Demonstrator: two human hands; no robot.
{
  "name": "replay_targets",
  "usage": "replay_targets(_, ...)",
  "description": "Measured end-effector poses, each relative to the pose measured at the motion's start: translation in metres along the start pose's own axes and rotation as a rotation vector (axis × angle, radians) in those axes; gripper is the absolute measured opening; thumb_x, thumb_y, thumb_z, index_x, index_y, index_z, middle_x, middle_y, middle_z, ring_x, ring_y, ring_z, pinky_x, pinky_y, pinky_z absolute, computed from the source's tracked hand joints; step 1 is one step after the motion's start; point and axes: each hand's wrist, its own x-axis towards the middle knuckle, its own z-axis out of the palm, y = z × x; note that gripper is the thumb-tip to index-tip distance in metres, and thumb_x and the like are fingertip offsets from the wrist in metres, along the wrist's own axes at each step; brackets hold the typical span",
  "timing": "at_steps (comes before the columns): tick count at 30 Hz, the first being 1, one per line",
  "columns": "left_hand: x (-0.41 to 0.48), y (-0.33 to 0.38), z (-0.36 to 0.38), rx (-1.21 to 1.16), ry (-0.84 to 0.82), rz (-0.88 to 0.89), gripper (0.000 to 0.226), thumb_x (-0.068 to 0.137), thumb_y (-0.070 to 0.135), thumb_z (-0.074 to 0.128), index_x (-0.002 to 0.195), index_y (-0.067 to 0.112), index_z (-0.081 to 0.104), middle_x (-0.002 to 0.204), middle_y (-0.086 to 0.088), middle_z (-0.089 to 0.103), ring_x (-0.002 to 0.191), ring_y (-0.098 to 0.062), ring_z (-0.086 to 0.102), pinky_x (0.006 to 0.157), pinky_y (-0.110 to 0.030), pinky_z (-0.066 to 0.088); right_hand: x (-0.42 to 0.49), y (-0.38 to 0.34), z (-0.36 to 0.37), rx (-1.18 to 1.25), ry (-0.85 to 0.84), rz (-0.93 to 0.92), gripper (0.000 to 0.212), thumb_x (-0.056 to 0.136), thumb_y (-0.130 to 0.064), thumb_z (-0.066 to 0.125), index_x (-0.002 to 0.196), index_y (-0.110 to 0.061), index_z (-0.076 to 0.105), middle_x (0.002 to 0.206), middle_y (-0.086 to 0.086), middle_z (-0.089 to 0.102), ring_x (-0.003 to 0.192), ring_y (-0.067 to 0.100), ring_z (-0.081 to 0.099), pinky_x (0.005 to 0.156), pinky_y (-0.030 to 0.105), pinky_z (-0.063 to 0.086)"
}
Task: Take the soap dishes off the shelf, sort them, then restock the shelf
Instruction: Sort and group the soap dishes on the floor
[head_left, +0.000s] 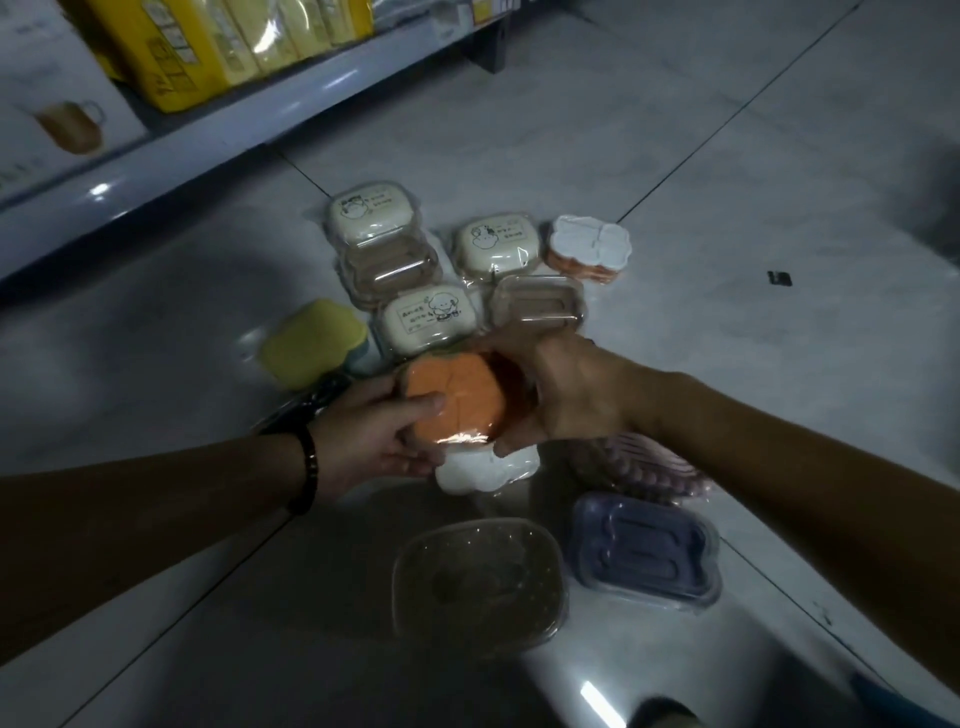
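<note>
Low over the tiled floor by the shelf, the left hand and right hand each close a grip on one end of an orange soap dish, apparently weighing which group it joins among the cream soap dishes laid out by kind.

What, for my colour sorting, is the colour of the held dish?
The soap dish is orange, head view.
</note>
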Motion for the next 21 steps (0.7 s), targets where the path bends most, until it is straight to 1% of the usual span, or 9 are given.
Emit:
replay_targets(3, 0.007, -0.002, -0.016, -0.042, 0.065, 0.01, 0.033, 0.098, 0.023, 0.07, 0.128, 0.01, 0.064, 0.113, -0.032, 0.072, 0.089, -0.042, 0.075, 0.069, -0.042, 0.065, 0.018, 0.033, -0.022, 0.051, 0.127, 0.105, 0.057, 0.087, -0.057, 0.078, 0.13, -0.023, 0.065, 0.124, -0.001, 0.067, 0.111, 0.017, 0.063, 0.098, 0.038, 0.053)
replay_targets(5, 0.013, -0.001, -0.027, -0.054, 0.092, 0.041, 0.027, 0.097, 0.02, 0.07, 0.122, 0.011, 0.066, 0.102, -0.025, 0.077, 0.076, -0.036, 0.075, 0.06, -0.037, 0.063, 0.036, 0.06, -0.043, -0.06, 0.22, 0.262, 0.046, 0.091, -0.06, 0.067, 0.112, -0.019, 0.069, 0.111, 0.004, 0.069, 0.101, 0.025, 0.065, 0.092, 0.042, 0.054)
replay_targets(6, 0.016, 0.001, -0.031, -0.054, 0.101, 0.062, 0.022, 0.097, 0.018, 0.07, 0.118, 0.012, 0.067, 0.097, -0.021, 0.077, 0.071, -0.035, 0.075, 0.057, -0.037, 0.062, 0.045, 0.074, -0.053, -0.14, 0.236, 0.334, 0.049, 0.089, -0.065, 0.063, 0.106, -0.019, 0.068, 0.109, 0.005, 0.07, 0.098, 0.027, 0.065, 0.091, 0.043, 0.054)
replay_targets(8, 0.026, 0.005, -0.04, -0.061, 0.15, 0.079, 0.016, 0.097, 0.015, 0.069, 0.113, 0.014, 0.066, 0.096, -0.019, 0.075, 0.071, -0.037, 0.075, 0.058, -0.041, 0.063, 0.064, 0.107, -0.069, -0.217, 0.229, 0.465, 0.057, 0.09, -0.059, 0.068, 0.121, -0.012, 0.068, 0.119, 0.013, 0.07, 0.105, 0.034, 0.066, 0.092, 0.041, 0.054)
replay_targets(10, 0.039, 0.006, -0.055, -0.076, 0.187, 0.081, 0.016, 0.097, 0.016, 0.07, 0.113, 0.016, 0.066, 0.103, -0.02, 0.074, 0.082, -0.043, 0.074, 0.068, -0.049, 0.063, 0.08, 0.14, -0.079, -0.272, 0.197, 0.597, 0.072, 0.087, -0.047, 0.081, 0.14, -0.005, 0.056, 0.135, 0.02, 0.063, 0.118, 0.038, 0.062, 0.095, 0.041, 0.052)
replay_targets(12, 0.052, 0.005, -0.07, -0.08, 0.196, 0.076, 0.026, 0.096, 0.022, 0.074, 0.119, 0.013, 0.067, 0.117, -0.025, 0.072, 0.096, -0.051, 0.073, 0.08, -0.061, 0.062, 0.091, 0.163, -0.078, -0.325, 0.158, 0.713, 0.092, 0.085, -0.046, 0.084, 0.153, -0.004, 0.04, 0.149, 0.023, 0.05, 0.132, 0.04, 0.052, 0.108, 0.043, 0.045)
replay_targets(15, 0.07, 0.0, -0.087, -0.116, 0.203, 0.058, 0.037, 0.092, 0.027, 0.079, 0.126, 0.015, 0.069, 0.125, -0.03, 0.069, 0.106, -0.056, 0.07, 0.09, -0.071, 0.056, 0.098, 0.191, -0.07, -0.347, 0.117, 0.738, 0.107, 0.083, -0.045, 0.087, 0.16, -0.002, 0.026, 0.158, 0.023, 0.039, 0.144, 0.04, 0.042, 0.119, 0.042, 0.034)
replay_targets(18, 0.074, 0.0, -0.095, -0.139, 0.205, 0.061, 0.035, 0.093, 0.025, 0.078, 0.126, 0.015, 0.069, 0.123, -0.032, 0.069, 0.11, -0.057, 0.068, 0.091, -0.07, 0.056, 0.103, 0.207, -0.055, -0.27, 0.127, 0.738, 0.104, 0.077, -0.05, 0.09, 0.154, -0.007, 0.037, 0.148, 0.021, 0.048, 0.135, 0.042, 0.052, 0.111, 0.045, 0.045)
replay_targets(21, 0.073, -0.005, -0.103, -0.129, 0.201, 0.059, 0.036, 0.094, 0.025, 0.076, 0.128, 0.016, 0.068, 0.126, -0.033, 0.067, 0.111, -0.056, 0.068, 0.093, -0.071, 0.055, 0.106, 0.225, -0.046, -0.411, 0.166, 0.759, 0.105, 0.071, -0.082, 0.076, 0.144, -0.011, 0.049, 0.131, 0.017, 0.059, 0.12, 0.039, 0.06, 0.099, 0.046, 0.055)
